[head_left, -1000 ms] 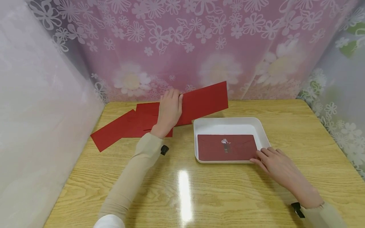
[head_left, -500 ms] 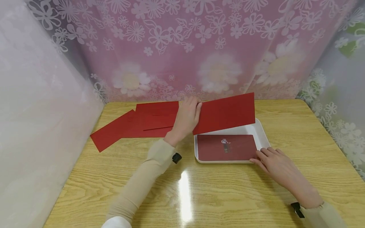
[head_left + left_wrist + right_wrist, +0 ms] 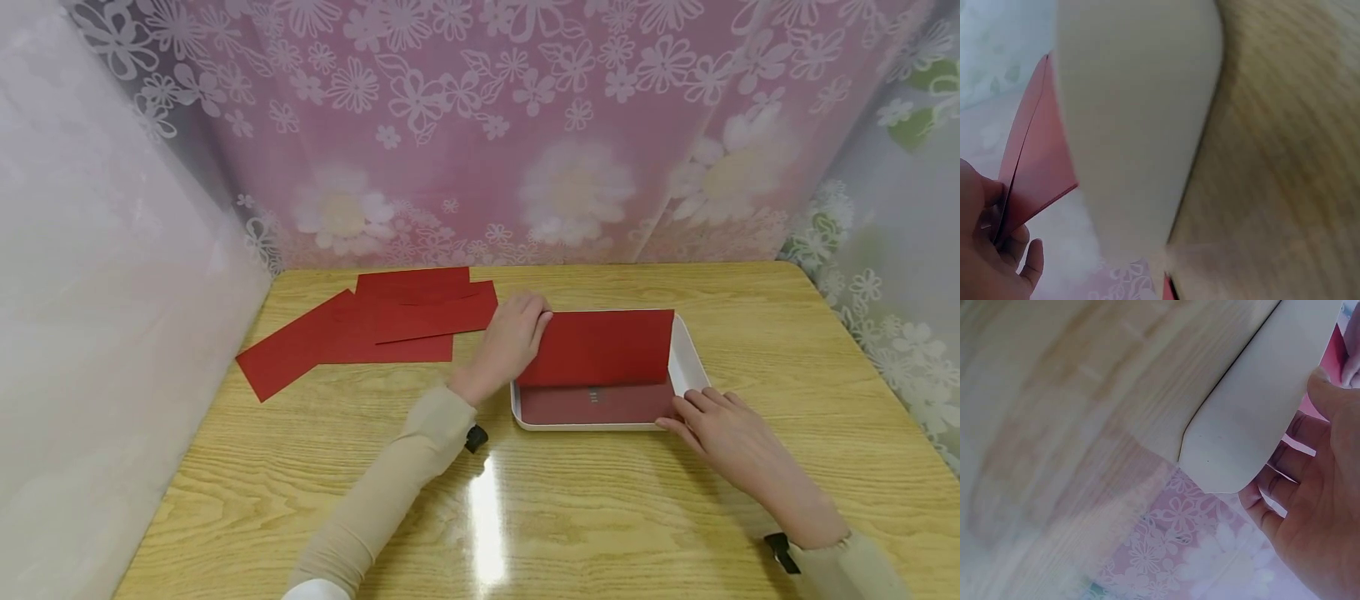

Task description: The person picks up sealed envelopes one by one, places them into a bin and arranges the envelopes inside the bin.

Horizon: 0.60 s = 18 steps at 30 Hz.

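Observation:
My left hand (image 3: 513,342) pinches a bright red envelope (image 3: 603,346) by its left end. The envelope is tilted over the white tray (image 3: 688,358), hiding much of its back part. Inside the tray lies a dark red envelope (image 3: 622,407), its printed front partly covered. In the left wrist view, thumb and fingers close on the held envelope (image 3: 1044,156), whose flap edge shows. My right hand (image 3: 727,433) grips the tray's near right corner; the right wrist view shows its fingers curled at the tray's wall (image 3: 1241,425).
Several red envelopes (image 3: 405,348) lie overlapping on the wooden table (image 3: 247,500) to the left of the tray. A pink flowered curtain (image 3: 465,167) hangs behind the table's far edge, with pale sheeting (image 3: 112,292) along the left side.
My left hand has carried the red envelope from the pile rightward and lowered it toward the tray, over the dark red envelope. My right hand has stayed at the tray's corner.

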Tool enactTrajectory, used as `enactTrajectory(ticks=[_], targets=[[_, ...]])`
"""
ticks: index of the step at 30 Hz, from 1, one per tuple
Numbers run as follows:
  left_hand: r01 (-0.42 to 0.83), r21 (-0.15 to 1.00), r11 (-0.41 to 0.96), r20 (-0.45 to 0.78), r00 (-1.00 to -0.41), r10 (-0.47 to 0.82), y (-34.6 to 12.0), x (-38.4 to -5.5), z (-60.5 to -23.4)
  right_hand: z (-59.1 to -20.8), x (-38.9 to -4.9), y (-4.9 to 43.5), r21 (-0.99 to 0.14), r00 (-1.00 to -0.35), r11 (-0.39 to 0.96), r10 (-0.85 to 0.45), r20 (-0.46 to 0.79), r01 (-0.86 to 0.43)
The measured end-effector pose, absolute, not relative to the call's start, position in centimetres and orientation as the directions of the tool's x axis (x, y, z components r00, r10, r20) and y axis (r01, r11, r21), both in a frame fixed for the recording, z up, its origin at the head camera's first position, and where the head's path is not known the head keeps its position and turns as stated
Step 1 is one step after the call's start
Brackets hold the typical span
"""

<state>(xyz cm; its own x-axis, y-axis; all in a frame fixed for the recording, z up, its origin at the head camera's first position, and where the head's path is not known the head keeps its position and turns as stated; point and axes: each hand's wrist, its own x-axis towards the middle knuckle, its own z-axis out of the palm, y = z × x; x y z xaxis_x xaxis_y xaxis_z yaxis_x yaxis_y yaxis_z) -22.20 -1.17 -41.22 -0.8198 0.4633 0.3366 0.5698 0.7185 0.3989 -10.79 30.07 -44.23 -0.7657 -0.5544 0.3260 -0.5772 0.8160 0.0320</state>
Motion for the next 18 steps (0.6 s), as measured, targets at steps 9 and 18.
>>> enactTrajectory(ticks=[9, 18], targets=[[0.576, 0.319, 0.753, 0.252, -0.817, 0.518, -1.1, -22.1, -42.8, -44.2, -10.8, 29.9, 0.03, -0.764, 0.816, -0.553, 0.332, -0.578], [0.578, 0.266, 0.771, 0.17, -0.816, 0.553, -1.4, -21.5, -43.5, -44.4, -10.8, 30.1, 0.039, -0.742, 0.806, -0.562, 0.365, -0.591]])
